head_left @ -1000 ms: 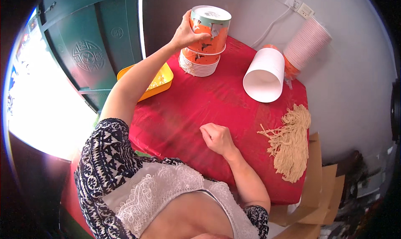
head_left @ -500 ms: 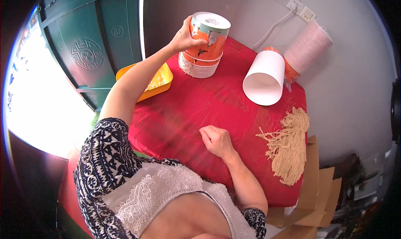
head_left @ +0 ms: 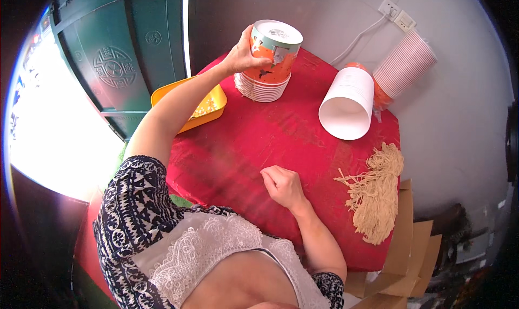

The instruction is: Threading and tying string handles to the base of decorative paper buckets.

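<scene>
At the far side of the table, my left hand is closed round the side of an orange paper bucket with a green band and a white base. The bucket is upside down, base up. Its lower rim sits against a stack of white rims beneath it, with tan strands hanging at the stack's left side. My right hand is curled into a fist over the near middle of the red tablecloth. What its fingers hold, if anything, is hidden.
A yellow tray with small pale bits stands left of the stack. To the right lie a white paper bucket on its side, a leaning stack of rimmed cups and a bundle of tan strings. Below the right edge is a cardboard box.
The orange bucket has come down onto the stack with my left hand, and the gap between its rim and the stack has closed. My right fist looks nearly unchanged; the view has shifted slightly.
</scene>
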Motion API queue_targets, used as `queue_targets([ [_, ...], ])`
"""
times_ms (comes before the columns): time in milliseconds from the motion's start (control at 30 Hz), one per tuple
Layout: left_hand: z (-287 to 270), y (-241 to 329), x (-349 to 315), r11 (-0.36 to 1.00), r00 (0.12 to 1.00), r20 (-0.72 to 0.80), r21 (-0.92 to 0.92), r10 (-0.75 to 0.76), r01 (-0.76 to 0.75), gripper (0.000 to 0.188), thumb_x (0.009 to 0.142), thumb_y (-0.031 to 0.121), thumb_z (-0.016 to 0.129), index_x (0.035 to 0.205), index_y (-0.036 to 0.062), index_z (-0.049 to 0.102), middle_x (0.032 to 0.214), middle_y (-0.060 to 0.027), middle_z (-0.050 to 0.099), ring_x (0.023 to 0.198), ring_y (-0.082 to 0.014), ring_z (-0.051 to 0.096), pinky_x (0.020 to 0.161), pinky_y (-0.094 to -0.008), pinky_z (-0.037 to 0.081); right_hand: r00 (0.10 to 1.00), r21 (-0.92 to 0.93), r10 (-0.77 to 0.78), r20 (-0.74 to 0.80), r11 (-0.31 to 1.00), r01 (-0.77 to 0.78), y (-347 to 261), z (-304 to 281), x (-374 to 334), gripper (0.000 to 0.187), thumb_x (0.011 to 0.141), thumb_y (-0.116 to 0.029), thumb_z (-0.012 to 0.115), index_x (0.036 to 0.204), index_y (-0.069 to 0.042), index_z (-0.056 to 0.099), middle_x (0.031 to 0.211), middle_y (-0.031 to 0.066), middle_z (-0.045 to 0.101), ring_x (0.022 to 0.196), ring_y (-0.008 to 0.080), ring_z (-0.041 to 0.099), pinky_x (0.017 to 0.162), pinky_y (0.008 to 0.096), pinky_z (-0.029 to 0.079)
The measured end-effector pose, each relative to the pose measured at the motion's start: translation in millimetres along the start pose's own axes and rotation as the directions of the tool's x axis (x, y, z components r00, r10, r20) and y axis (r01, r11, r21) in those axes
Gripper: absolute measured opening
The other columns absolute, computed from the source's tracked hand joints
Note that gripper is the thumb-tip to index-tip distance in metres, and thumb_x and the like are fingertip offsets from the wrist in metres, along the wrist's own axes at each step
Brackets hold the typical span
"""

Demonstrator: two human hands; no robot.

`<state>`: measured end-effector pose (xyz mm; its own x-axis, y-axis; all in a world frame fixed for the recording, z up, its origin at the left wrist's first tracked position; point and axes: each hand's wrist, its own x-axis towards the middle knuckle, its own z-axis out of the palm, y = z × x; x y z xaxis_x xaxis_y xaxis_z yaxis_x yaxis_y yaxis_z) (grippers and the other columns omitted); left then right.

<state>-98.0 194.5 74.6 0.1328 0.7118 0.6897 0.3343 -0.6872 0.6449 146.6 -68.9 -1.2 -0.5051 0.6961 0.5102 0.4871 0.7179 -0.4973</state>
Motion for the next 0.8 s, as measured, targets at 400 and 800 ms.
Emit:
queue_targets([
  [400, 7.5, -9.7, -0.4, 0.998, 0.999, 0.035, 0.048, 0.041, -0.043, 0.120, 0.066, 0.034, 0.088, 0.147, -0.0008, 0.007, 0.141, -0.0215, 0.036, 0.133, -0.0282, 0.038, 0.110, -0.0379, 0.034, 0.998, -0.024, -0.040, -0.050, 0.999, 0.039, 2.8, 1.0, -3.3, 0.007, 0.085, -0.009, 0.061, 0.082, -0.003, 0.062, 0.078, 0.0140, 0.065, 0.070, 0.0312, 0.065, 0.058, 0.0402, 0.053],
  [800, 16.7, 69.1, 2.0, 0.788, 0.840, -0.203, 0.507, 0.504, -0.350, 0.044, 0.081, 0.018, 0.071, 0.117, 0.0010, 0.051, 0.115, -0.0216, 0.051, 0.110, -0.0391, 0.051, 0.094, -0.0445, 0.044, 0.986, -0.028, -0.105, -0.129, 0.994, 0.102, 4.4, 9.7, -3.1, 0.017, 0.085, -0.013, 0.061, 0.071, -0.004, 0.056, 0.068, 0.0137, 0.061, 0.064, 0.0325, 0.064, 0.055, 0.0424, 0.051],
])
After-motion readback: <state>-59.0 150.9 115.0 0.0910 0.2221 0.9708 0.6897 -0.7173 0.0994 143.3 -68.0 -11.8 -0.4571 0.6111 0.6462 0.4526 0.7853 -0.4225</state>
